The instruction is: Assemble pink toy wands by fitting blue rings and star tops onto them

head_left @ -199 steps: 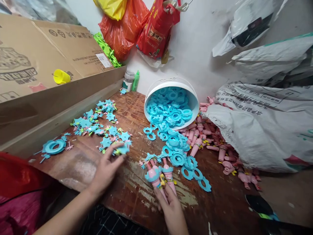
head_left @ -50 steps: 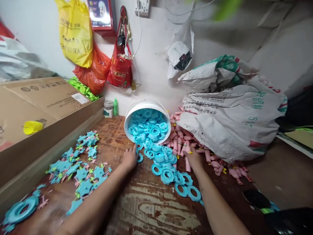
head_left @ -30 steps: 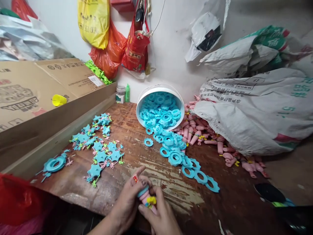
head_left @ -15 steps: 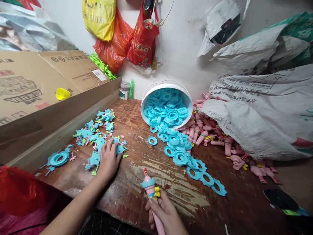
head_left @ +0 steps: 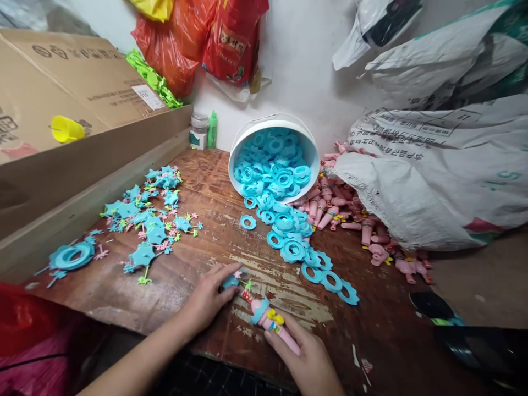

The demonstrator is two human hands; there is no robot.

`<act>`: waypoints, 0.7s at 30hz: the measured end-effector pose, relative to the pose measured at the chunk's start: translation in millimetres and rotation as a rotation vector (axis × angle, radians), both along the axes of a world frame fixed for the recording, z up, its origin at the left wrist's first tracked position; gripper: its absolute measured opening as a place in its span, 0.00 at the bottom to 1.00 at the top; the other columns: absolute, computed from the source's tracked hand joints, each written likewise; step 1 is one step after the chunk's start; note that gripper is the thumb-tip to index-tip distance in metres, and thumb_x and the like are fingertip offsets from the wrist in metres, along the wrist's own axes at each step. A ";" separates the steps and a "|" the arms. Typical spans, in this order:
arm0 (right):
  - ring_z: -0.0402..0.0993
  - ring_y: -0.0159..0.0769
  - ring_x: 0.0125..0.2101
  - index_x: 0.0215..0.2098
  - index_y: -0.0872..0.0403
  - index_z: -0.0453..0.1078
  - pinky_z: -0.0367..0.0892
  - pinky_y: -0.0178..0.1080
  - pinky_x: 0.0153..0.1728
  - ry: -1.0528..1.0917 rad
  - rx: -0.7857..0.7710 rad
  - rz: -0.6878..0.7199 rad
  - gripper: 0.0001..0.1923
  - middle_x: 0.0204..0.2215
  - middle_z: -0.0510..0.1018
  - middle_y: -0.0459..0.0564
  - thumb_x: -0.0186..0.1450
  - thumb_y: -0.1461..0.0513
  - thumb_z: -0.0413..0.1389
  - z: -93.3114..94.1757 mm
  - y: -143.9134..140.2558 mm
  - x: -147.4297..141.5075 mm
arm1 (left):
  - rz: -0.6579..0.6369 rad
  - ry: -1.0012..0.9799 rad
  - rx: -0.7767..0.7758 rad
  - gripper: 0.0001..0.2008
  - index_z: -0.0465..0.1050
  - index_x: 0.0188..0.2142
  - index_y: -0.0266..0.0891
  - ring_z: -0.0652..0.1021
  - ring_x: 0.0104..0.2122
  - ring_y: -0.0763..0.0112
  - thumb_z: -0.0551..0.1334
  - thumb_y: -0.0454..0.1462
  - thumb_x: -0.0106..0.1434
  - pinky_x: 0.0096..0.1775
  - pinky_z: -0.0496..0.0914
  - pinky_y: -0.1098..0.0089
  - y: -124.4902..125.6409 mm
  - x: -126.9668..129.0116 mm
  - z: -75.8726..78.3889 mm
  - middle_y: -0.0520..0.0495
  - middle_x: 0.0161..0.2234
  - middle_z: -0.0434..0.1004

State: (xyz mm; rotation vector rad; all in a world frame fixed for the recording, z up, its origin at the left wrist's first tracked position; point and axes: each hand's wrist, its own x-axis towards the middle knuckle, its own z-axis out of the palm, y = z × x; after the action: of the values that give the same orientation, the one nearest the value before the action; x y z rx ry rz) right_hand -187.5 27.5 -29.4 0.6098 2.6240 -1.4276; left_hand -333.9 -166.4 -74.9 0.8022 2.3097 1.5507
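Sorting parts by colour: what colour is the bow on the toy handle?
Yellow bow on the pink toy handle; head view.

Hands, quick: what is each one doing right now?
Left hand: closed on a blue star piece on the table.
Right hand: holding a pink toy wand.

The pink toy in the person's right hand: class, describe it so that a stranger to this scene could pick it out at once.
Start at the white bucket lying on its side, spilling blue rings down the wooden table. Follow them to the near edge, where the right hand grips the pink toy. Unlike the loose pink toys by the sack, it wears a blue collar.
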 end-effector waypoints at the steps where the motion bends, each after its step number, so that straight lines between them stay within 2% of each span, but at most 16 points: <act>1: 0.82 0.46 0.46 0.51 0.49 0.79 0.74 0.35 0.44 -0.025 0.012 0.019 0.22 0.45 0.86 0.50 0.62 0.49 0.60 0.8 2.7 1.0 | -0.017 -0.007 -0.004 0.21 0.74 0.58 0.46 0.78 0.47 0.60 0.62 0.36 0.64 0.51 0.72 0.63 0.8 -1.4 -1.7 0.45 0.47 0.78; 4: 0.82 0.45 0.44 0.50 0.49 0.80 0.74 0.35 0.44 0.017 0.000 -0.017 0.21 0.43 0.86 0.49 0.62 0.50 0.60 5.4 -0.4 -0.7 | -0.048 0.014 -0.021 0.19 0.76 0.55 0.43 0.79 0.44 0.62 0.62 0.35 0.64 0.47 0.72 0.65 0.6 -6.0 -5.0 0.45 0.44 0.77; 7: 0.83 0.44 0.42 0.47 0.49 0.81 0.74 0.35 0.42 0.087 -0.013 -0.077 0.19 0.40 0.87 0.48 0.60 0.52 0.61 11.2 -11.9 -8.1 | -0.072 0.021 -0.035 0.22 0.75 0.55 0.44 0.79 0.46 0.62 0.63 0.32 0.61 0.48 0.71 0.66 0.0 -8.9 -4.6 0.46 0.46 0.78; 13: 0.80 0.47 0.45 0.46 0.50 0.81 0.73 0.37 0.42 0.037 -0.104 -0.073 0.20 0.41 0.86 0.48 0.60 0.50 0.62 11.4 -17.6 -19.8 | -0.107 0.001 -0.057 0.26 0.75 0.56 0.45 0.79 0.45 0.61 0.63 0.30 0.59 0.48 0.72 0.65 0.1 -11.8 -0.7 0.47 0.45 0.78; 16: 0.79 0.49 0.46 0.46 0.49 0.80 0.71 0.39 0.44 -0.020 -0.158 -0.035 0.20 0.43 0.86 0.47 0.61 0.49 0.62 20.2 -11.4 -24.8 | -0.115 0.005 -0.042 0.25 0.75 0.57 0.46 0.78 0.44 0.61 0.63 0.30 0.59 0.47 0.72 0.65 -0.1 -11.8 -2.4 0.47 0.45 0.78; 18: 0.79 0.48 0.43 0.46 0.47 0.80 0.69 0.40 0.43 -0.104 -0.100 0.038 0.18 0.42 0.86 0.46 0.62 0.48 0.60 35.1 -8.3 -31.7 | -0.124 0.005 -0.034 0.25 0.74 0.57 0.47 0.78 0.45 0.61 0.62 0.30 0.60 0.47 0.72 0.65 -0.5 -11.3 -3.7 0.47 0.45 0.78; 19: 0.79 0.48 0.41 0.45 0.45 0.80 0.67 0.40 0.41 -0.151 -0.017 0.089 0.17 0.40 0.86 0.45 0.63 0.48 0.59 44.5 -8.2 -36.6 | -0.127 0.007 -0.029 0.26 0.74 0.57 0.47 0.78 0.45 0.61 0.62 0.30 0.60 0.47 0.72 0.65 -0.7 -11.1 -4.2 0.47 0.45 0.78; 21: 0.78 0.48 0.35 0.41 0.43 0.81 0.63 0.41 0.34 -0.218 0.242 0.173 0.14 0.33 0.85 0.47 0.62 0.50 0.60 63.8 -12.6 -49.5 | -0.135 0.007 -0.015 0.25 0.73 0.58 0.47 0.78 0.45 0.61 0.62 0.31 0.61 0.48 0.72 0.65 -1.1 -11.3 -4.9 0.47 0.46 0.77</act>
State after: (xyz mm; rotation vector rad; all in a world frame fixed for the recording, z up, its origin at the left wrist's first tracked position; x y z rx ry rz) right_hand -237.0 14.9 34.4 0.5115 2.6182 -0.9472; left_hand -345.2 -167.5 -79.8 0.9406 2.2195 1.4730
